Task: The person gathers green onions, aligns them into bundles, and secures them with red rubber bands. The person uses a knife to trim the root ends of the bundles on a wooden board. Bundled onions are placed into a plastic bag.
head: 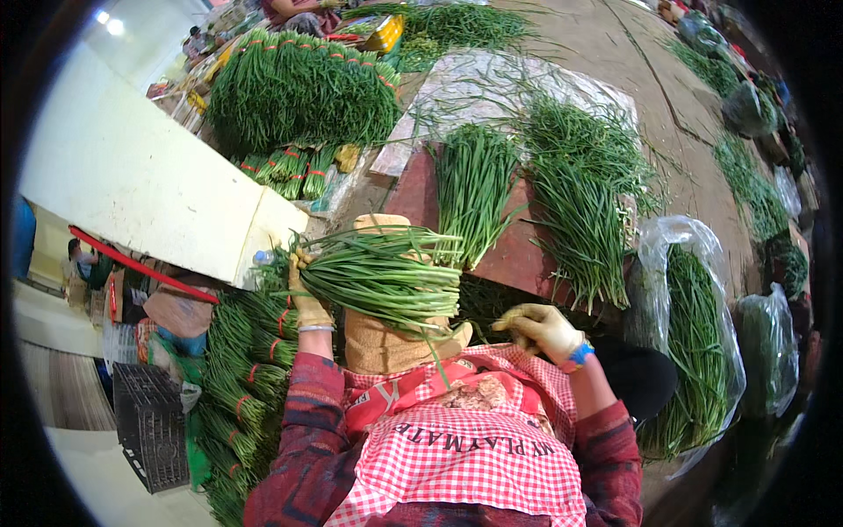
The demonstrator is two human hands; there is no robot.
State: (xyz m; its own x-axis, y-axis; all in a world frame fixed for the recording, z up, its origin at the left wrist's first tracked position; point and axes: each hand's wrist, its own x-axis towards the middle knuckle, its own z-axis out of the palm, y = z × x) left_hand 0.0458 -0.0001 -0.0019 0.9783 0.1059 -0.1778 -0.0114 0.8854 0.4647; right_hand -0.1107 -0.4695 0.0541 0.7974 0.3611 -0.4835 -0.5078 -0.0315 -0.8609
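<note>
My left hand (304, 296), in a pale work glove, grips a loose bunch of garlic chives (382, 277) by the leafy part. The pale stem ends point right, and the bunch lies across my lap over a tan cloth (375, 346). To its right, my right hand (541, 331), also gloved, hovers above the apron (467, 435) with its fingers bent. Whether a thin leaf is pinched there I cannot tell. Just beyond are a bundle of chives (474, 191) and a larger loose heap of chives (579, 217), both on a reddish board (507, 263).
Tied chive bunches with red bands are stacked at back left (303, 92) and along my left side (244, 395). A white wall (151, 178) edges the left, near a black crate (151, 428). Right stands a clear plastic bag of chives (698, 342). Another person (299, 13) sits beyond.
</note>
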